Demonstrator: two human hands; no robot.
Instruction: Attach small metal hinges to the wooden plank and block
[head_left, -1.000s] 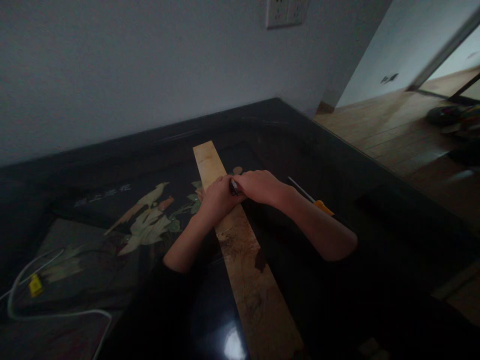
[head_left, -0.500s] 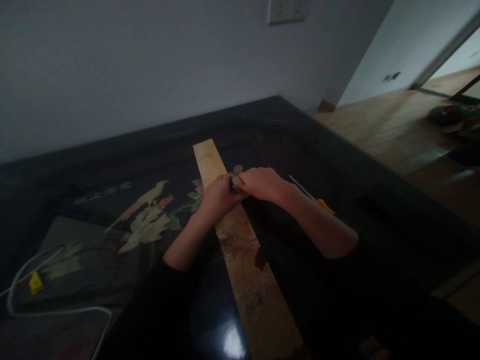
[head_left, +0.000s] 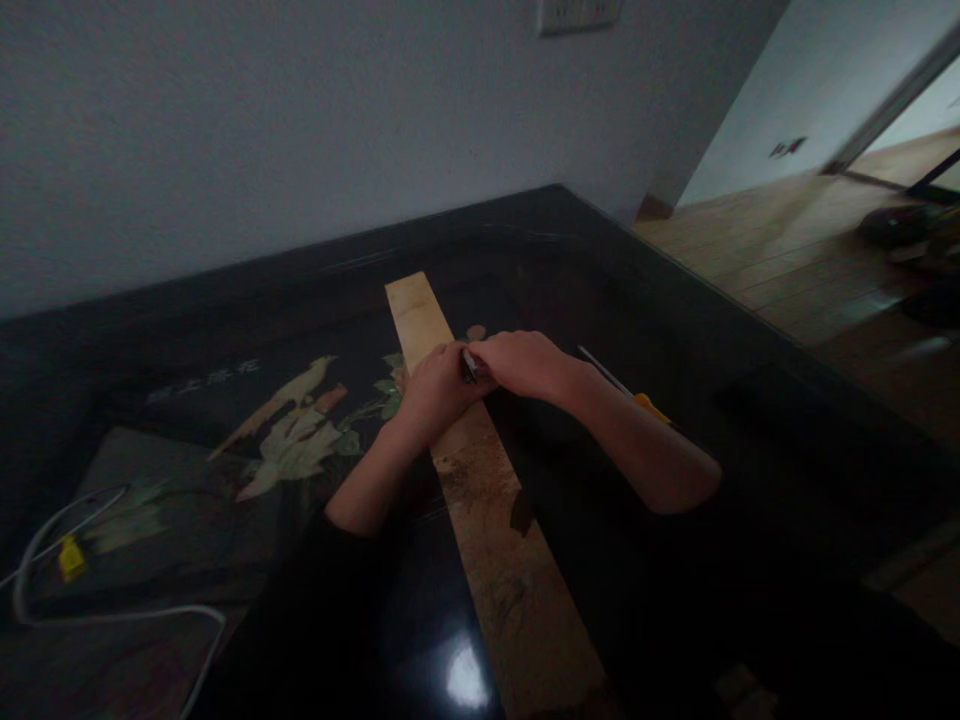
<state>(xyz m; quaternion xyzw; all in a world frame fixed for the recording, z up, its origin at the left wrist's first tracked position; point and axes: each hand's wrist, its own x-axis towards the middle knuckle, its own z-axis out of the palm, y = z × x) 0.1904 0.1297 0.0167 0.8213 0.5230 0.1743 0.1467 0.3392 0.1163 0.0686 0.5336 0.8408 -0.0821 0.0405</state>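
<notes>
A long wooden board [head_left: 480, 490] lies lengthwise on the dark, glossy table, with a rough dark patch near its middle. My left hand [head_left: 439, 390] is wrapped over the board towards its far end, fingers bent around its side. Against it, over the board's right edge, my right hand [head_left: 521, 362] is closed in a pinch. A small shiny metallic piece [head_left: 470, 366] shows between the two hands; most of it is hidden by the fingers, and I cannot make out its kind. To the right of my right forearm lies a screwdriver [head_left: 649, 407] with a yellow handle and thin shaft.
The dark table [head_left: 525, 225] has inlaid bird and flower pictures under its shine. A white cable [head_left: 120, 622] and a small yellow piece [head_left: 71, 558] lie at the left. Behind stands a grey wall [head_left: 300, 120] with a socket [head_left: 577, 14]; wooden floor [head_left: 750, 260] shows at right.
The small piece between my hands has turned: a yellowish, flat face showed before, and now a narrower shiny side shows. My right fingers have shifted slightly left; the board has stayed put.
</notes>
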